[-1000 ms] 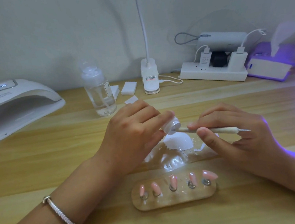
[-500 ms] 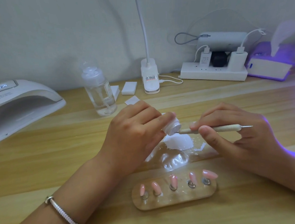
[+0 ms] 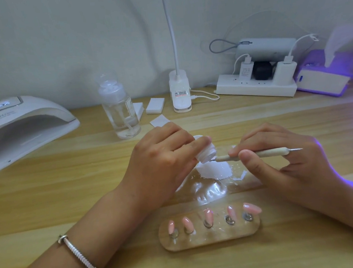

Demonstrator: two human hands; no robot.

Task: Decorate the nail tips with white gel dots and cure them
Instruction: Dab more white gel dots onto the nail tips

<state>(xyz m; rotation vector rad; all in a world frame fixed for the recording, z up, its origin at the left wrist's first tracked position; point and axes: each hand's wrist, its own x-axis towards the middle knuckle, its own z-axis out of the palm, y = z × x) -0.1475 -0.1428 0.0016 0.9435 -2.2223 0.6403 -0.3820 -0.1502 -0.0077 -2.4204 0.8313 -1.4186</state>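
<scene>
Little has shifted on the worktop [image 3: 49, 196] over the last second. The left hand [image 3: 163, 160] has kept its place, fingers curled round the small white gel pot [image 3: 206, 152], which it holds tilted with the mouth towards the right. The right hand [image 3: 289, 163] pinches the dotting tool [image 3: 263, 153] between thumb and fingertips. It has raised the tool's rear end slightly, so the tool now lies almost level with its front tip at the pot's mouth. That reads as loading the tip with gel, so the dotting itself has not begun. The five pink nail tips [image 3: 207, 215] stand plain on their pegs in the wooden holder [image 3: 211, 240], near the front edge and below both hands. The nail lamp [image 3: 22, 124] at the far left has its display lit and nothing visible under its arch, so curing looks to be well off.

As for containers:

- **Tissue box:** the purple tissue box [image 3: 323, 80] at the far right has a tissue standing out of it.
- **Pump bottle:** the clear pump bottle [image 3: 120, 113] behind the left hand holds clear liquid in its lower part.
- **Gel pot:** its contents cannot be seen past the fingers, though its rim shows white.

A white patch [image 3: 213, 171] lies on the clear film just under the pot.
</scene>
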